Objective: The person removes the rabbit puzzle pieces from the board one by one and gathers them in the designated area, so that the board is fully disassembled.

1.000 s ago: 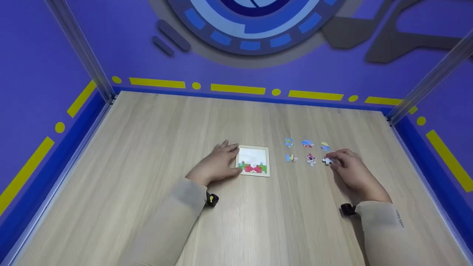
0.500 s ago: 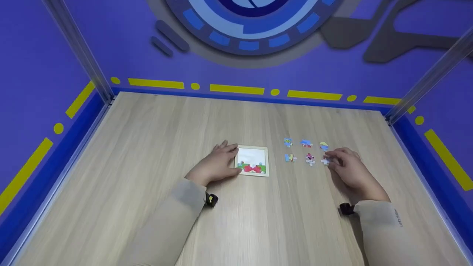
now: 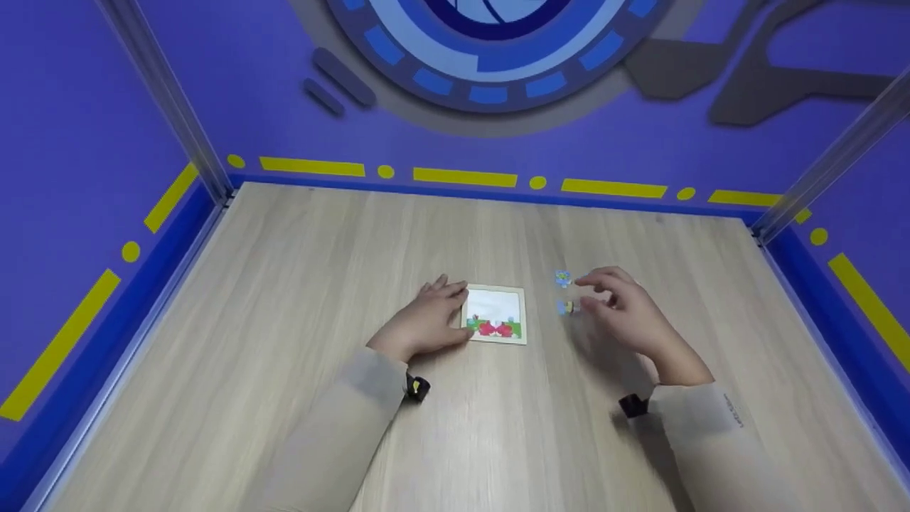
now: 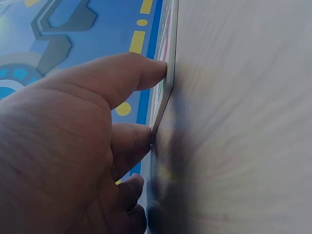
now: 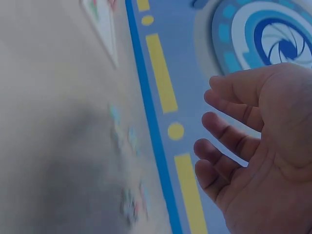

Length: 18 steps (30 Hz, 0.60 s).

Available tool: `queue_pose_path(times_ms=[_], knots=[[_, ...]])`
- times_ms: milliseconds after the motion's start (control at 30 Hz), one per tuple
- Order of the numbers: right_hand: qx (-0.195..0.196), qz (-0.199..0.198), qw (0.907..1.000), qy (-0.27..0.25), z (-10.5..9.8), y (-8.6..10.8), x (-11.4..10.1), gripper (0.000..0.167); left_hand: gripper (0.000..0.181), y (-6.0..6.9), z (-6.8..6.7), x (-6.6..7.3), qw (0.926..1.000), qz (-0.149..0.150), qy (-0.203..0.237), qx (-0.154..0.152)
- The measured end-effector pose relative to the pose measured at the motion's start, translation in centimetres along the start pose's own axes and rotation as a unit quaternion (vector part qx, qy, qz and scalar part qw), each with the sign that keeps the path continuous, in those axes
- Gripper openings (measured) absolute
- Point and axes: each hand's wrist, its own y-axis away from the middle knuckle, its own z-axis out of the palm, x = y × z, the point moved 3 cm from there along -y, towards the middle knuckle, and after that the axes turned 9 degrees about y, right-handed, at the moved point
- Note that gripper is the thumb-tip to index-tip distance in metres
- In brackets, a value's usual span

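Your spread left grip (image 3: 424, 320), clasping nothing, touches the left edge of the puzzle frame (image 3: 524, 316) on the bench (image 3: 490, 427), probably steadying it, while your empty, loosely parted right grip (image 3: 631, 313) hovers near puzzle pieces (image 3: 563, 278).

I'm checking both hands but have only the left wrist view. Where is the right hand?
Observer: The head view shows the right hand to the right of the frame, beside two loose pieces.
Operator: Is it holding anything?
Observer: The right wrist view shows its fingers bent, with no piece visible in them.
Operator: And the frame, seen from above?
Observer: A red and green strip runs along its near side; the area beyond is white.
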Motion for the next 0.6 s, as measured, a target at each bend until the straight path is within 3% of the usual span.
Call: queue_pose_path(times_ms=[133, 367, 600], knots=[[0.0, -0.006, 0.9998, -0.017, 1.0, -1.2, -2.5, 0.031, 0.089, 0.0, 0.1, 0.1, 1.0, -0.002, 0.007, -0.004], [0.012, 0.018, 0.9985, -0.05, 3.1, -2.8, -6.2, 0.03, 0.095, -0.1, 0.0, 0.0, 0.9999, -0.003, 0.011, -0.001], [-0.007, 0.018, 0.9945, -0.103, 5.2, -3.3, -8.1, 0.03, 0.095, 0.0, 0.0, 0.0, 0.9998, -0.008, 0.015, 0.002]])
